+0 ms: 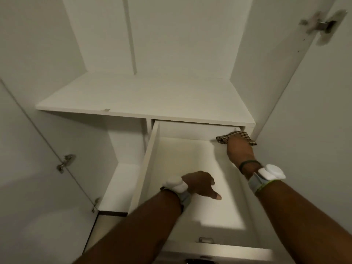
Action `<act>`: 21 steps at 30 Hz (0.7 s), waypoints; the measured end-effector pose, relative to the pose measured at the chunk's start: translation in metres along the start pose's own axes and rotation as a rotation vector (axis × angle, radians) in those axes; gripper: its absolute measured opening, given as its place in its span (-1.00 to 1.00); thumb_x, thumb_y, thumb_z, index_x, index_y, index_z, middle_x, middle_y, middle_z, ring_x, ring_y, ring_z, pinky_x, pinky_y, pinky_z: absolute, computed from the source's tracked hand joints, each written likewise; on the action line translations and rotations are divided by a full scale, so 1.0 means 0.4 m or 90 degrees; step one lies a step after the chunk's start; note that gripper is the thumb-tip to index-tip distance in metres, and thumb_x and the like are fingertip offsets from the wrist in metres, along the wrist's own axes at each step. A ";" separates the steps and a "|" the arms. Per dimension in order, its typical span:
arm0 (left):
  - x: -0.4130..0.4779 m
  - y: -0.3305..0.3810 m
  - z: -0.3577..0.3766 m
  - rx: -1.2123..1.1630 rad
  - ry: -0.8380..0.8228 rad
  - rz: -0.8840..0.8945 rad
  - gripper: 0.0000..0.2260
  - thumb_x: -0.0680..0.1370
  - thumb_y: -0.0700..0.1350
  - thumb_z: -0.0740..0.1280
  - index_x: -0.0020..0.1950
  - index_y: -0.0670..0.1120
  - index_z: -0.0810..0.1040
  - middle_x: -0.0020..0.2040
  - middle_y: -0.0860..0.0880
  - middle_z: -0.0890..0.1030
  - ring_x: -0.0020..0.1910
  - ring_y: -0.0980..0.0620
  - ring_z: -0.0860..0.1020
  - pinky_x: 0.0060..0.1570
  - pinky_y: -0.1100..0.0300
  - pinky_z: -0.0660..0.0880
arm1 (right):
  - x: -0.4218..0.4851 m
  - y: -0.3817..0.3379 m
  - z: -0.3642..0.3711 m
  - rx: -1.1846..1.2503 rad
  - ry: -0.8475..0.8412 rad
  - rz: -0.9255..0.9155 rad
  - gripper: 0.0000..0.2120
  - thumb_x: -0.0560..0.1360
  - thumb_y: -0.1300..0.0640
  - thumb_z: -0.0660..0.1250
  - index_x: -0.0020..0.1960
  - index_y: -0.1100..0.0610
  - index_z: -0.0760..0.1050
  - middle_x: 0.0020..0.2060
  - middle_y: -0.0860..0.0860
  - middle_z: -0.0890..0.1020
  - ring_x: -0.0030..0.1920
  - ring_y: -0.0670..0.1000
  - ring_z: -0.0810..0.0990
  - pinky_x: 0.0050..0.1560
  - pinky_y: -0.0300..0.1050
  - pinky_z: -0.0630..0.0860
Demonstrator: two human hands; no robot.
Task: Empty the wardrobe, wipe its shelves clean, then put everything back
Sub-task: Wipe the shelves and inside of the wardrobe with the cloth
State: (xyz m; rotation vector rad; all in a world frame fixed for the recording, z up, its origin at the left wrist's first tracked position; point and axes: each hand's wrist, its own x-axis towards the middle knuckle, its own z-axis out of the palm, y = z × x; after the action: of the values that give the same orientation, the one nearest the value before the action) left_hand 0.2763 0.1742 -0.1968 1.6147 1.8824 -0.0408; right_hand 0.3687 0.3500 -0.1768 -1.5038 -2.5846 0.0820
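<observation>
A white wardrobe stands open with a bare shelf across its middle. Below it a white drawer is pulled out, and nothing lies inside. My right hand presses a brown checked cloth onto the drawer's far right corner, at the top of its right wall; its fingers are hidden under the cloth. My left hand hovers over the drawer's near left part, thumb stretched out to the right and fingers curled down, holding nothing.
The left door and the right door stand open, with metal hinges on both. A narrow compartment with nothing in it lies left of the drawer. The drawer's front panel is close below me.
</observation>
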 end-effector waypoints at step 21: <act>-0.378 -0.342 0.118 -0.036 0.467 0.009 -0.55 0.60 0.17 0.17 0.32 -0.09 0.52 0.66 -0.04 -0.12 0.61 -0.04 -0.29 0.58 -0.08 -0.14 | 0.111 -0.835 -0.012 -0.397 -0.279 -0.468 -0.68 0.56 -0.07 0.29 0.16 0.13 0.58 0.10 0.06 0.65 0.06 0.10 0.59 0.15 -0.01 0.54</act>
State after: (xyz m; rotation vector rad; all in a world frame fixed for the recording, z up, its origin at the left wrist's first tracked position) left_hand 0.1796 -0.0110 -0.2124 1.7404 2.3651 0.6898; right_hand 0.0608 0.2227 -0.1267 -0.5562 -3.5679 -0.5838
